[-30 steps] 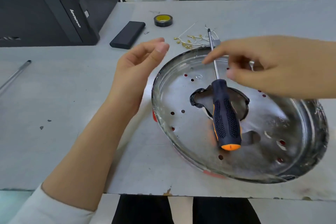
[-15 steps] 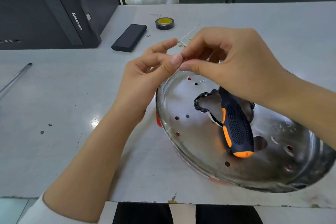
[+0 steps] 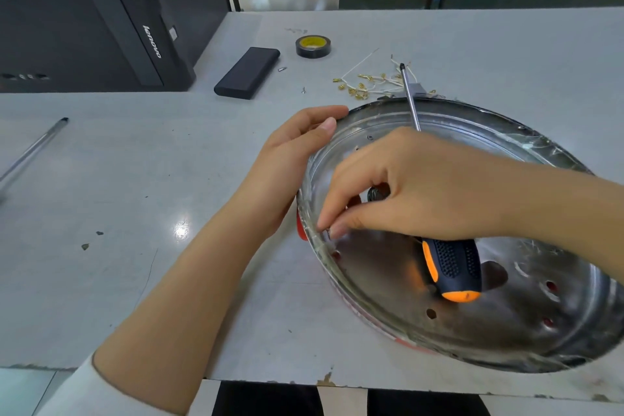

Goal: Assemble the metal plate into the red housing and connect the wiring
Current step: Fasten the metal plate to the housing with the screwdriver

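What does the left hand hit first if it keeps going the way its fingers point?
The left hand already lies against the metal plate's rim. Its fingers point along the far rim, toward the screwdriver shaft resting there; depth is unclear.

Most of the red housing [image 3: 301,226] is covered by the metal plate [image 3: 506,324], so only slivers of red are seen at the plate's left edge and through its holes. The plate's centre opening and the middle of the screwdriver [image 3: 450,272] are blocked by the right hand [image 3: 429,186]. Whatever's pinched between that hand's fingertips [image 3: 337,231] is too small to be made out tbh. The plate's right side is cut off by the frame edge, same with the right forearm. The computer case [image 3: 101,34] is cropped at the left, and the metal rod [image 3: 32,152] too.
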Action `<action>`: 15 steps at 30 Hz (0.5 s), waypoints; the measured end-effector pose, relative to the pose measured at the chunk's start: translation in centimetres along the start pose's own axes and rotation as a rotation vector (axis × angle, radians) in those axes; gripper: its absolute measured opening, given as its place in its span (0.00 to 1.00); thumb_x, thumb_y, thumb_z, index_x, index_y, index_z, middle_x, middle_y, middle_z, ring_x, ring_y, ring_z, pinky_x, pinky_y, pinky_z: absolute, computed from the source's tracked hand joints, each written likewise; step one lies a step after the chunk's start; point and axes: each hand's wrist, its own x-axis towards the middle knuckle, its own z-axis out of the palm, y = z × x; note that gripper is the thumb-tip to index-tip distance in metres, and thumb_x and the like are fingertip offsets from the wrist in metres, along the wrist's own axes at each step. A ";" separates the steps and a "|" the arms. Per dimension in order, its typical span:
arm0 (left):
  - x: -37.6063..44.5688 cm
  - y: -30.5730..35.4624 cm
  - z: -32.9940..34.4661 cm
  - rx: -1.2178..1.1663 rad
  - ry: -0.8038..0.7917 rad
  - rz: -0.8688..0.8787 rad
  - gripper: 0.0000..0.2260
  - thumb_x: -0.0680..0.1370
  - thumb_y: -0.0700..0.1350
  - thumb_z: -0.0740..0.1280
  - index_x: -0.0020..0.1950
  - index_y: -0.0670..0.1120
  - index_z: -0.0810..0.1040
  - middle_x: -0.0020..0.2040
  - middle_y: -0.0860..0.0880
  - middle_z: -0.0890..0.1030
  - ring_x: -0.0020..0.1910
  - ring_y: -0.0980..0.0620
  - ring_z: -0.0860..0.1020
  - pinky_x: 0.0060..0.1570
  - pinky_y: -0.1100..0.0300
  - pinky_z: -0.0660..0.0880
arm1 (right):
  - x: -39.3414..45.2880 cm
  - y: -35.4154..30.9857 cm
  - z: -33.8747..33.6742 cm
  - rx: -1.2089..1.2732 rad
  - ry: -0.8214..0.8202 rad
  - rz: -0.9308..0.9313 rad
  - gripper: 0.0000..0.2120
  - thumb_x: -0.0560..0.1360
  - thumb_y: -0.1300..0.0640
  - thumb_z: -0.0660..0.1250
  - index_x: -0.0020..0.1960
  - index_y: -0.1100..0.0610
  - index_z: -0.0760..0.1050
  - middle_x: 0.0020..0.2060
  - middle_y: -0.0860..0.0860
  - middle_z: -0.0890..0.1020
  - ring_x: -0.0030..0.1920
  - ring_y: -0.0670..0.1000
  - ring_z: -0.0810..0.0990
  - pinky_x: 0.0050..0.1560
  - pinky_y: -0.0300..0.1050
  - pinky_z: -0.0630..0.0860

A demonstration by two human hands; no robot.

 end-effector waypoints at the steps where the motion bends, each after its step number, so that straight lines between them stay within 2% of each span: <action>1: 0.0 0.0 0.0 0.007 0.000 -0.003 0.09 0.82 0.41 0.61 0.56 0.48 0.80 0.51 0.49 0.84 0.47 0.54 0.83 0.49 0.62 0.80 | 0.1 0.0 0.0 0.004 -0.007 0.004 0.04 0.70 0.57 0.74 0.42 0.48 0.84 0.37 0.39 0.83 0.43 0.38 0.79 0.46 0.28 0.70; 4: 0.2 0.0 -0.1 0.037 0.002 -0.006 0.10 0.82 0.38 0.61 0.58 0.47 0.79 0.56 0.46 0.82 0.50 0.52 0.81 0.55 0.58 0.78 | 0.2 0.2 0.1 0.013 -0.025 0.013 0.03 0.70 0.57 0.74 0.42 0.49 0.84 0.38 0.39 0.84 0.44 0.40 0.79 0.47 0.30 0.70; 6: 0.2 0.1 0.0 0.043 0.004 -0.011 0.11 0.82 0.36 0.60 0.58 0.47 0.79 0.59 0.45 0.82 0.54 0.50 0.80 0.59 0.54 0.76 | 0.0 0.3 0.4 0.001 -0.037 0.006 0.03 0.71 0.57 0.73 0.42 0.50 0.85 0.40 0.41 0.84 0.45 0.43 0.80 0.48 0.36 0.72; 9: 0.2 0.2 0.1 0.043 0.007 -0.015 0.12 0.81 0.35 0.60 0.59 0.46 0.79 0.58 0.45 0.81 0.53 0.50 0.80 0.55 0.57 0.77 | 0.0 0.3 0.8 -0.039 -0.020 -0.018 0.03 0.71 0.57 0.73 0.42 0.50 0.85 0.41 0.43 0.83 0.45 0.46 0.80 0.49 0.44 0.72; 12: 0.2 0.2 0.2 0.027 0.020 -0.020 0.12 0.81 0.34 0.59 0.61 0.45 0.78 0.58 0.45 0.81 0.50 0.51 0.80 0.50 0.61 0.77 | 0.1 0.4 0.9 -0.072 -0.013 -0.050 0.04 0.71 0.58 0.73 0.42 0.50 0.85 0.40 0.43 0.82 0.44 0.45 0.79 0.47 0.39 0.71; 15: 0.2 0.3 0.3 0.032 0.031 -0.028 0.13 0.81 0.34 0.59 0.61 0.44 0.77 0.62 0.43 0.80 0.55 0.48 0.80 0.56 0.56 0.77 | -0.2 0.5 0.6 -0.054 -0.033 -0.076 0.05 0.70 0.60 0.74 0.42 0.51 0.85 0.38 0.40 0.81 0.42 0.41 0.78 0.44 0.29 0.69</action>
